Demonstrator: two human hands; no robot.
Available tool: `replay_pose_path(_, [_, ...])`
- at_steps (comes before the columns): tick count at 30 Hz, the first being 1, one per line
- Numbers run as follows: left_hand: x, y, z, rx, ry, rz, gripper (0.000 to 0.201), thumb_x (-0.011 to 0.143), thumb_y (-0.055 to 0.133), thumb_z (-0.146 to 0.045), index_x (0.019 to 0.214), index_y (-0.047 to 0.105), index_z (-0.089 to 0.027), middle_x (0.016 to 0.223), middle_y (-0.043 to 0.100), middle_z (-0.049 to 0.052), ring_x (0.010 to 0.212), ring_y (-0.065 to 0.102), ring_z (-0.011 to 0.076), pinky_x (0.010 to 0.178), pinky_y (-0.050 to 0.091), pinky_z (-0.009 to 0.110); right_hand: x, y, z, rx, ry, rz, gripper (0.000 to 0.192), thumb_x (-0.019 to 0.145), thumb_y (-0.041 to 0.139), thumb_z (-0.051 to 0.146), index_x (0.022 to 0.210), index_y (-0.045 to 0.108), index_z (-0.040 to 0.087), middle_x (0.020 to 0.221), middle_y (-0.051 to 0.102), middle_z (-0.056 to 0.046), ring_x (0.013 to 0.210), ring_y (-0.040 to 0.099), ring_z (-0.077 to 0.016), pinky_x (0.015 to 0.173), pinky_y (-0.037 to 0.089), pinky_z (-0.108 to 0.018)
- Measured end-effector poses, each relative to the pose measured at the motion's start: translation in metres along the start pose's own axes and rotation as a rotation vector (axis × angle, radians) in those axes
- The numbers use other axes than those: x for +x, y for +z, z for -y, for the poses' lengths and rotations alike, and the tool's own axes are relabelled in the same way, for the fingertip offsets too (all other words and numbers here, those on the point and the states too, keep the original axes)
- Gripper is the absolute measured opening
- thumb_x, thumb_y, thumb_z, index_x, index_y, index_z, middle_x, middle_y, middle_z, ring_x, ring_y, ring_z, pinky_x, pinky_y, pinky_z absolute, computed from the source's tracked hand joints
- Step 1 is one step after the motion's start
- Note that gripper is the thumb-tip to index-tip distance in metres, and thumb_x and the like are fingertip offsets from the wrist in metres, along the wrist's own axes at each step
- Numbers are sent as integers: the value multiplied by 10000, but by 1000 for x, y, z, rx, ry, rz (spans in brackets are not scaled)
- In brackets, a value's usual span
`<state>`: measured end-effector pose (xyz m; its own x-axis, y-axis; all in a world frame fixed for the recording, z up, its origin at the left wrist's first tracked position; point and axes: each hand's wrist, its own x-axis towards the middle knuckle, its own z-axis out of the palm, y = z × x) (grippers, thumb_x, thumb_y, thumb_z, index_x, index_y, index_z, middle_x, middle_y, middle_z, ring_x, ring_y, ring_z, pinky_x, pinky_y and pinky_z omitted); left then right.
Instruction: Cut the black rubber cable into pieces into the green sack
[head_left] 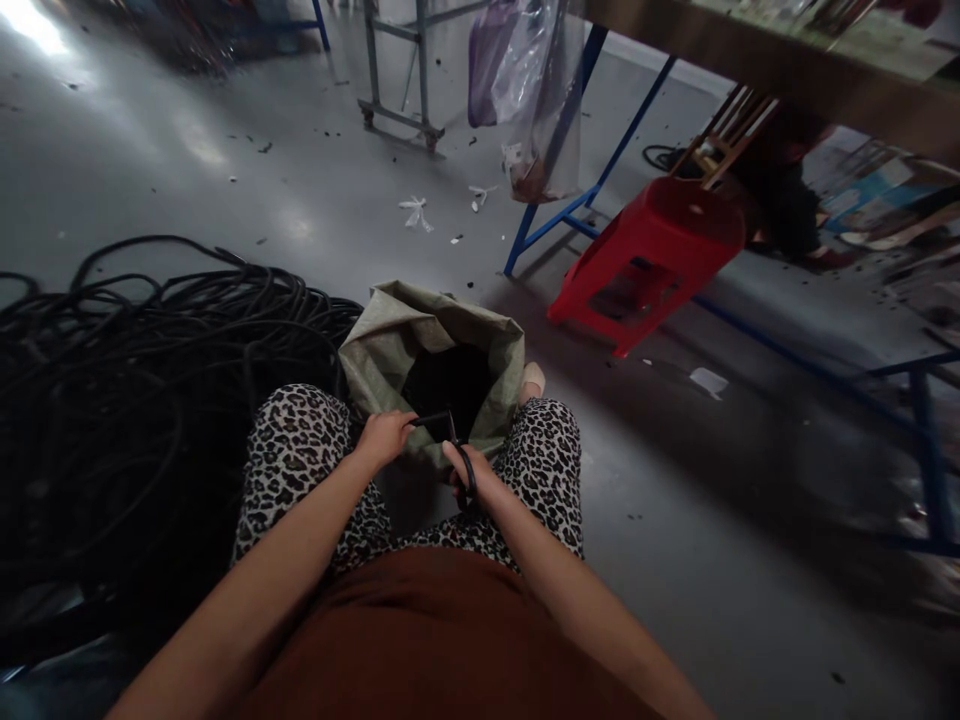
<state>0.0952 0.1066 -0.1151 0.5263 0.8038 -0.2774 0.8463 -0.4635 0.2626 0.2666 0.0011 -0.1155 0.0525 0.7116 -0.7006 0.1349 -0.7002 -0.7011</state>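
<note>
Between my knees stands an open greenish woven sack [382, 350] with dark contents [454, 372] that I cannot make out singly. My left hand [385, 438] is closed on a short end of black rubber cord [431, 419] above the sack's near rim. My right hand [466, 470] is closed around the handles of black-handled scissors [470, 478]. Their blades [451, 424] point away from me, at the free end of the cord. Whether the blades touch the cord is hard to tell.
A large tangle of black cord [187, 340] covers the floor at my left. To the right, a red plastic stool [660, 250] stands by a blue-legged table [750, 40] with plastic bags hanging from it. A wheeled grey metal frame [397, 80] stands ahead. White scraps [415, 212] litter the floor.
</note>
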Motion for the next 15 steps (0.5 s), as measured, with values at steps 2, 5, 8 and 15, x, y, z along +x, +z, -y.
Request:
replay_pose_path(2, [0,0,-1,-13,-1,-4,326,877,429,-300,1139,615,-243,1017,678,60,944,609,208,793,406,305,1,1,-2,15,-8,30,468,880,420,565,959,552,122,510,525,20,344,500,-101,354,376,-181])
replay_pose_path(5, [0,1,-1,-27,2,4,322,874,435,-293,1135,617,-240,1026,674,59,951,605,206,809,403,307,4,2,-5,15,-1,57,482,870,423,583,981,549,132,520,526,25,351,507,-99,363,387,-179])
replay_pose_path(8, [-1,3,-1,-25,11,11,320,871,439,-292,1138,612,-256,1026,673,49,953,602,199,818,400,304,8,3,-4,9,1,60,485,872,421,582,996,555,133,529,533,18,354,509,-102,359,387,-182])
replay_pose_path(15, [-1,3,-1,-40,27,14,308,863,447,-274,1117,620,-266,1017,674,52,955,604,205,831,391,316,8,2,0,-28,13,56,513,870,417,591,1019,573,126,548,549,-4,376,522,-116,356,402,-193])
